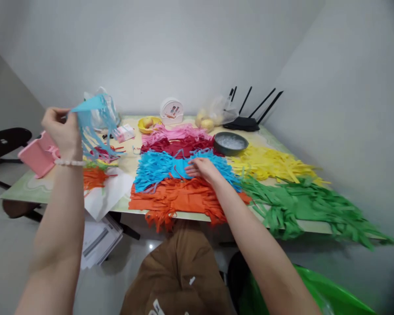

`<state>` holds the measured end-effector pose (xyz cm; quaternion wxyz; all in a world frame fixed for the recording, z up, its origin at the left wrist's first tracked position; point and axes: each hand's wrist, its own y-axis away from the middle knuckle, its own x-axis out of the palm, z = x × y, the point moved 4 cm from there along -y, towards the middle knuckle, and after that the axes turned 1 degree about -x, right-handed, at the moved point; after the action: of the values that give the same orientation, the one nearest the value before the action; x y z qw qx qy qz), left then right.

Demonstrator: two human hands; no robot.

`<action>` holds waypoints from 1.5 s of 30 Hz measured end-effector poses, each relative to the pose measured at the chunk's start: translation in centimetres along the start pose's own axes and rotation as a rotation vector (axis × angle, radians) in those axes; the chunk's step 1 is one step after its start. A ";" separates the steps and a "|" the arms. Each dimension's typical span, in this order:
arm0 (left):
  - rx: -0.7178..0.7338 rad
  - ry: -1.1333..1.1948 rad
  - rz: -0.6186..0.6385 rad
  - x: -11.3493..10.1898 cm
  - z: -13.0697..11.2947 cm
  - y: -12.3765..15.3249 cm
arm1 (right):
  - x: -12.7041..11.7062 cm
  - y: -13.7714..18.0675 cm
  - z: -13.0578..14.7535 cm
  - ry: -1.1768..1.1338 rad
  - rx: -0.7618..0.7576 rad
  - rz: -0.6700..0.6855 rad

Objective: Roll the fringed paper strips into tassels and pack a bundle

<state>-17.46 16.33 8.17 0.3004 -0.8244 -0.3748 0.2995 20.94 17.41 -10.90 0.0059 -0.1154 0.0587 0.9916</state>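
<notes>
My left hand [64, 127] is raised at the left, pinching the top corner of a blue fringed paper sheet [93, 109] whose cut strips dangle over the table. With fingers stretched out, my right hand [200, 168] lies on a pile of blue fringed paper [157, 168] in the middle. Orange fringed paper [184, 194] sits in front of that pile and hangs over the table edge. Behind it are dark red fringed paper [177, 146] and pink fringed paper [180, 131].
Yellow fringe [269, 164] and green fringe [308, 203] spread to the right. A dark bowl [230, 143] stands behind them, near a black router [243, 124]. At the left are a pink stand [39, 155], a white sheet [108, 192] and orange scraps [93, 178]. A yellow bowl [141, 127] sits at the back.
</notes>
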 end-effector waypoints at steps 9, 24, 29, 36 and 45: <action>0.456 -0.176 0.752 1.5 -10.9 17.4 | 4.6 15.0 8.9 0.419 -0.888 -0.132; 0.164 0.330 1.249 1.5 -11.4 19.8 | -2.6 17.2 10.1 0.514 -0.628 0.258; 0.091 0.430 1.172 2.6 -10.9 19.8 | -3.5 16.8 9.4 0.427 -0.557 0.235; 0.026 0.474 1.142 3.0 -10.4 20.2 | -4.2 16.6 8.2 0.387 -0.463 0.180; -0.047 0.614 1.178 3.2 -9.3 21.0 | -5.4 17.1 7.1 0.140 -0.556 0.135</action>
<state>0.14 5.07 -1.86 0.1616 -0.9456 0.2345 0.1571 24.19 1.28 -0.84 -0.0960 -0.1768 -0.2075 0.9573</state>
